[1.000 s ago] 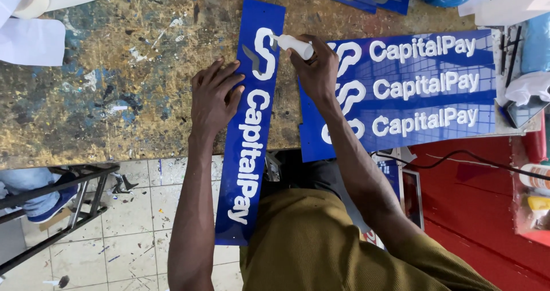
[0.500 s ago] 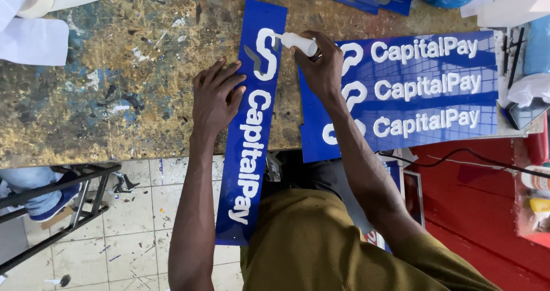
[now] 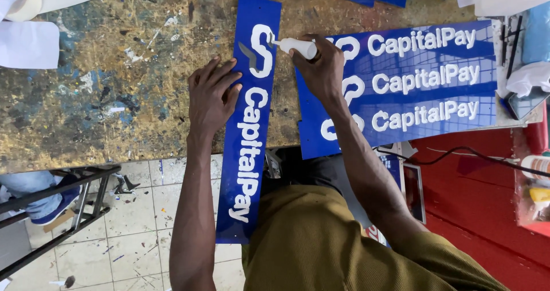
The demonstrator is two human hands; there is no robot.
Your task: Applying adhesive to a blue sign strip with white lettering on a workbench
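I see my left hand [image 3: 212,99] pressed flat, fingers spread, on the long glossy blue sign strip [image 3: 247,147] with raised white lettering; my right hand [image 3: 322,67] clamps a white applicator tube [image 3: 297,47].

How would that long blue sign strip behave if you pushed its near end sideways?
The strip likely stays stiff: its near end overhangs the table without drooping. It would probably pivot rather than slide freely, since the left hand presses on it. Its glossy face looks slippery.
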